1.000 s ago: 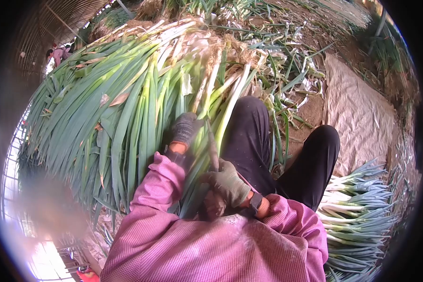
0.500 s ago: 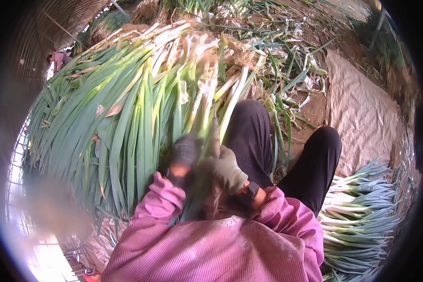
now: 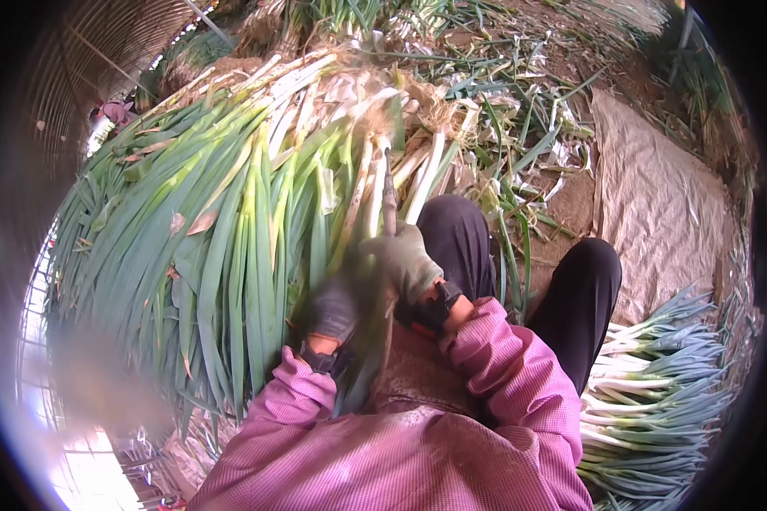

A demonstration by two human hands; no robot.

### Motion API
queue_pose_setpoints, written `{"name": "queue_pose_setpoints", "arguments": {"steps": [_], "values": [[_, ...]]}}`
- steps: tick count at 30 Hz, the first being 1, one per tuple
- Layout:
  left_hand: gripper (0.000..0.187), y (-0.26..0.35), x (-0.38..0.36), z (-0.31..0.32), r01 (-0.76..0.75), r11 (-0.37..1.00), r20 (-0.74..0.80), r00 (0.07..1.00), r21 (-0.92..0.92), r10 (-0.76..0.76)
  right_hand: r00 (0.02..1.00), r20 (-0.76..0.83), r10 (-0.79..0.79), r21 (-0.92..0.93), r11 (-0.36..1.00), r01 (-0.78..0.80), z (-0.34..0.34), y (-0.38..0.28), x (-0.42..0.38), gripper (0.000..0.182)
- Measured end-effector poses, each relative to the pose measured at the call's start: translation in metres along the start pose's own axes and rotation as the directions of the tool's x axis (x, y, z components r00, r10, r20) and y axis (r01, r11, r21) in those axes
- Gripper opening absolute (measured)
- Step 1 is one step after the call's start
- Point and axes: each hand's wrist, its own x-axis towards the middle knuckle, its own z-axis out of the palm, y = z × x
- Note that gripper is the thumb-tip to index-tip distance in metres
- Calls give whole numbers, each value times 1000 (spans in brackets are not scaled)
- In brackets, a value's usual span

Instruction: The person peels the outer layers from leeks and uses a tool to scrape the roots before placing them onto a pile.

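Observation:
My left hand (image 3: 332, 308), in a dark glove, is closed round the green leaves of long green onions. Their white stalks (image 3: 377, 192) rise above the fist, roots pointing away from me; motion smears the fingers. My right hand (image 3: 407, 258), in a pale grey-green glove, grips a thin wand-like tool (image 3: 389, 203) with a narrow dark tip. The tip lies along the white stalks, overlapping them in this view. A hose-like line (image 3: 388, 341) runs down below the right hand. To the left spreads a thick heap of green onions (image 3: 222, 230) with rooty ends at the top.
Pale, trimmed-looking green onions (image 3: 639, 392) lie stacked at my lower right, beside a tan cloth sheet (image 3: 656, 204). Leaf scraps (image 3: 520, 119) litter the ground ahead. My dark-trousered knee (image 3: 456, 226) is close to the right hand. Another person (image 3: 115, 112) is far off at upper left.
My right hand has moved up and slightly right with the wand-like tool, its tip now higher along the stalks. My left hand has come down a little towards me.

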Motion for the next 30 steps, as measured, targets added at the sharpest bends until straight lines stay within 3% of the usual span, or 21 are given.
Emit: {"name": "queue_pose_setpoints", "arguments": {"steps": [1,2,4,7,10,11,13,14,17,21,23,25,27,30], "values": [[45,-1,1,-1,-2,998,2,1000,-63,2,999,2,-32,13,999,32,-1,-3,1,51],[45,-3,2,-3,-4,992,4,1000,-125,4,1000,0,-15,-22,1000,15,-1,-3,3,43],[44,-29,7,29,-241,952,-238,952,-187,194,1000,-4,22,-95,995,-22,-2,-1,3,27],[43,-41,12,39,-382,914,-337,885,-138,320,996,-22,90,-139,986,-92,0,-10,-6,27],[38,-41,11,39,-300,946,-215,938,-120,270,993,-72,96,74,993,-91,3,-5,-5,30],[36,-40,11,38,-253,960,-161,959,-122,232,990,-83,110,53,993,-106,4,-7,-6,29],[32,-40,10,37,-315,949,-197,931,-5,308,985,-105,134,14,991,-134,5,-16,-9,28],[30,-39,11,37,-344,938,-212,914,53,347,992,-99,73,-46,996,-78,4,-11,-4,27],[26,-35,9,37,-322,945,-232,925,-55,301,999,-50,-14,-229,974,2,-4,1,10,29],[25,-28,8,33,-188,955,-154,976,-229,156,997,66,48,-393,919,-18,-15,-15,19,28],[23,-30,6,36,-152,939,-160,981,-307,107,995,-5,95,-263,960,-93,-15,-17,24,29],[23,-32,6,42,-93,977,-87,993,-193,77,955,-183,232,76,972,-222,-3,-42,3,33],[23,-31,6,44,-76,990,-60,996,-119,69,992,-123,-3,-141,990,-14,-11,12,41,39],[26,-31,3,46,-94,988,-91,992,-119,83,960,57,-273,-520,813,263,-16,27,46,35]]}}
